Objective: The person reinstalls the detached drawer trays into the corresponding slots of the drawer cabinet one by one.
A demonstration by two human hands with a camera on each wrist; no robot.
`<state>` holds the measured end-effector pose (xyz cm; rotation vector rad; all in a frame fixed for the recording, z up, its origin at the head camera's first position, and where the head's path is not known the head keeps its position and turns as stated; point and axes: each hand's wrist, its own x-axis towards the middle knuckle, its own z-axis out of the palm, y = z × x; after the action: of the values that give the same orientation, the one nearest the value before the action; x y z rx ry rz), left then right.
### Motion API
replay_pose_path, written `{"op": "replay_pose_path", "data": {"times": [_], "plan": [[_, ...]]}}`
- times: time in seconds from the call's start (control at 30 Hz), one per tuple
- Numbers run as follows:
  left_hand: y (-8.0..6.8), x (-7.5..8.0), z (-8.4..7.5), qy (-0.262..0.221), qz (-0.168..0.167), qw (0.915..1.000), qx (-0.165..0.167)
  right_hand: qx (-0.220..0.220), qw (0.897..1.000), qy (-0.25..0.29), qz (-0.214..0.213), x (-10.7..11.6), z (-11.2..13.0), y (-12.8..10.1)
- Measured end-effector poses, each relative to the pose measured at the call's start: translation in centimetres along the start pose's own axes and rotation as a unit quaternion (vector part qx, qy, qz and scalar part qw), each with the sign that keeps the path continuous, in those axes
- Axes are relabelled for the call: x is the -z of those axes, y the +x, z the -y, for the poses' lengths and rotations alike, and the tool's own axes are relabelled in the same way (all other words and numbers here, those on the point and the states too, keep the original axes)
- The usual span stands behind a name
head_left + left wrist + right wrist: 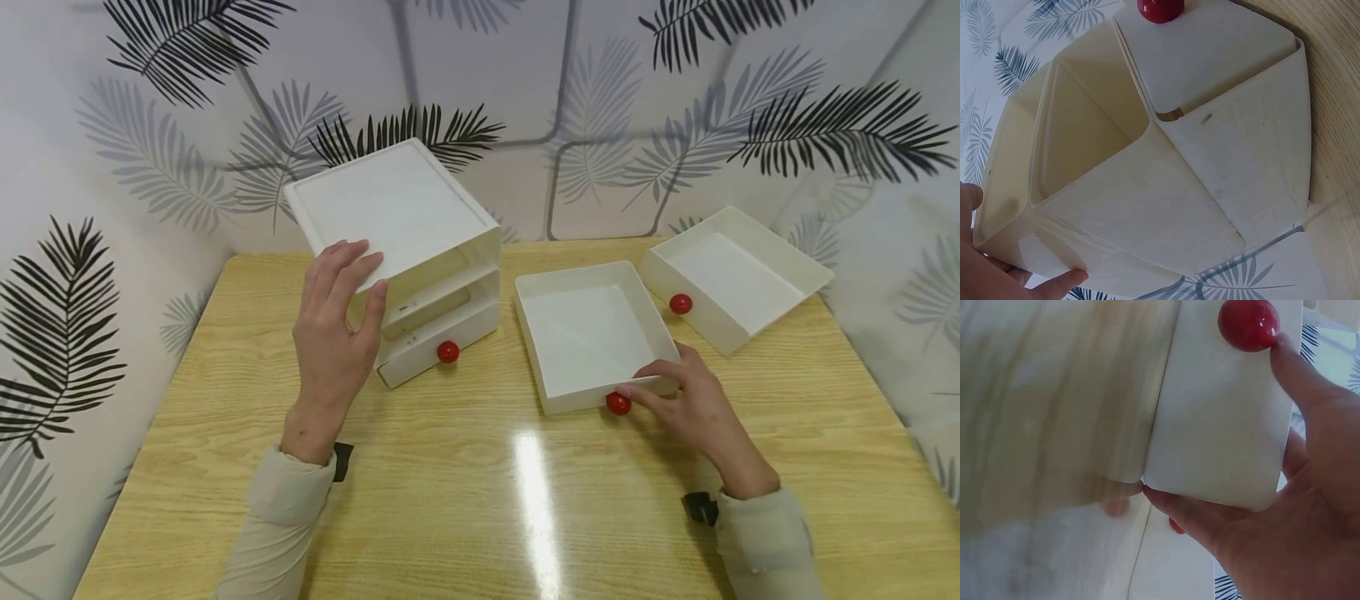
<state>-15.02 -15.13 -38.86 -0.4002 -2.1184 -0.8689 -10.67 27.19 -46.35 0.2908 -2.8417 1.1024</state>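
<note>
Tilting drawer cabinet with left hand, right hand pinching loose drawer; risking bottom drawer sliding out

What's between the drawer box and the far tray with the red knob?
The other drawer tray, gripped by the right hand, as the head view shows.
</note>
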Motion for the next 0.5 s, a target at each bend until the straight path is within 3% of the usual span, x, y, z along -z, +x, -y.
{"op": "replay_pose_path", "data": {"times": [0.5], "plan": [[0.02, 0.03, 0.06, -0.001, -0.001, 1.0000, 0.005, -0.016, 1.000, -0.017, -0.016, 0.14, 0.59, 0.17]]}}
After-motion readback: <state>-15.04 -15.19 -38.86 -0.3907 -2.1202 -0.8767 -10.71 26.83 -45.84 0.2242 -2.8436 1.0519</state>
